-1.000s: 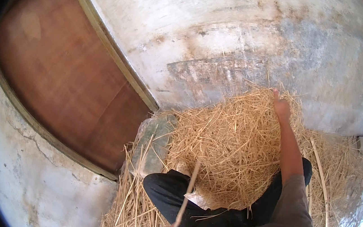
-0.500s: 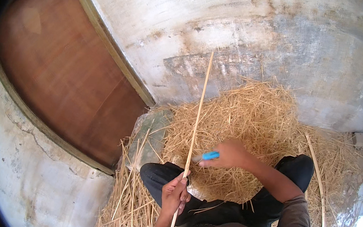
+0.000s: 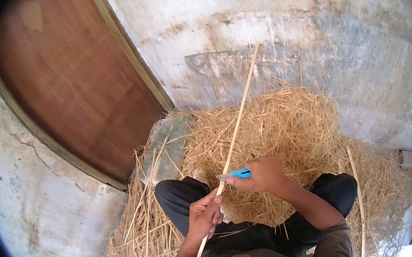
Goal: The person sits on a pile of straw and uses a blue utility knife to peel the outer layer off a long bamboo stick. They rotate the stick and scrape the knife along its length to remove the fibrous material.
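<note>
Two hands work on one long pale cane strip (image 3: 234, 132) in the head view. The left hand (image 3: 204, 216) is closed around the strip low down, just in front of the person's chest, fingers wrapped and thumb up along it. From that grip the strip rises steeply away from the person, over the straw pile (image 3: 276, 142), its far tip against the grey plastered wall (image 3: 280, 29); its near end runs below the left hand toward the shirt.

The right hand (image 3: 265, 172) sits just above and to the right of the left hand, clenched on a blue-handled knife (image 3: 235, 174). The blade points left and meets the strip a little above the left hand's thumb.

Against half a second ago, the right hand stands slightly higher and nearer the strip, with the blade now at the strip's edge rather than short of it. The left hand holds much the same place on the strip, and the strip keeps its steep lean. A second ago the right hand was stretched far out onto the straw, and the left hand was low at the picture's bottom edge.

Beyond the left hand, further left, stands a brown wooden door (image 3: 68, 75). Dark trousers (image 3: 181, 202) show under both hands.
</note>
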`<state>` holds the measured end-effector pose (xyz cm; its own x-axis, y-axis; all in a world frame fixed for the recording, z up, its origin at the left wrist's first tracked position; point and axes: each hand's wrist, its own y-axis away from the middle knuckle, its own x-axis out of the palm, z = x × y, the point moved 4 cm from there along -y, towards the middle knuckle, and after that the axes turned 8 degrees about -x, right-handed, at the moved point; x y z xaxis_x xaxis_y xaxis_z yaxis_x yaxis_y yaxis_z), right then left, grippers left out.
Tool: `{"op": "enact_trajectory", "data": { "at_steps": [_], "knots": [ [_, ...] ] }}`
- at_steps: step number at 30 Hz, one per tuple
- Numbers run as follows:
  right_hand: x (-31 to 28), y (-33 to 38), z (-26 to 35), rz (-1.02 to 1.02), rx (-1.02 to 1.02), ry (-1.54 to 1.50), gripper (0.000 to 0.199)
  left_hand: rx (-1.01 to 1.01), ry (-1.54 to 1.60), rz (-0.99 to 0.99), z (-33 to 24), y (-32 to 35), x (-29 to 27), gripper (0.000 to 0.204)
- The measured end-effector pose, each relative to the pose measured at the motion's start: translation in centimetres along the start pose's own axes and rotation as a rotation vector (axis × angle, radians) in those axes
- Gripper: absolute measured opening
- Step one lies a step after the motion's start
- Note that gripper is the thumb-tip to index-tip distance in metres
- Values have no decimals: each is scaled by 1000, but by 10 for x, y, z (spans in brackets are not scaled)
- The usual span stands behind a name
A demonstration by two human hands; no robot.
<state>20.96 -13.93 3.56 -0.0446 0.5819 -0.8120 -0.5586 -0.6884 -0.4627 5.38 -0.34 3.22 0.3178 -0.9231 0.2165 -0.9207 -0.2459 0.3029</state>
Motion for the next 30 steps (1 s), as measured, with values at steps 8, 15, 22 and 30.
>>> {"op": "enact_trajectory", "data": {
  "at_steps": [8, 15, 22, 30],
  "knots": [
    [9, -2, 0, 46, 0, -8, 71, 81, -146, -39, 3, 10, -4, 32],
    [10, -5, -9, 42, 131, -157, 66, 87, -259, 46, 6, 40, -4, 33],
    [0, -11, 12, 150, -71, 41, 77, -39, -126, 102, -6, 32, -11, 33],
    [20, -12, -11, 45, 35, -79, 71, -69, -35, 149, 2, 39, -12, 34]
  ]
}}
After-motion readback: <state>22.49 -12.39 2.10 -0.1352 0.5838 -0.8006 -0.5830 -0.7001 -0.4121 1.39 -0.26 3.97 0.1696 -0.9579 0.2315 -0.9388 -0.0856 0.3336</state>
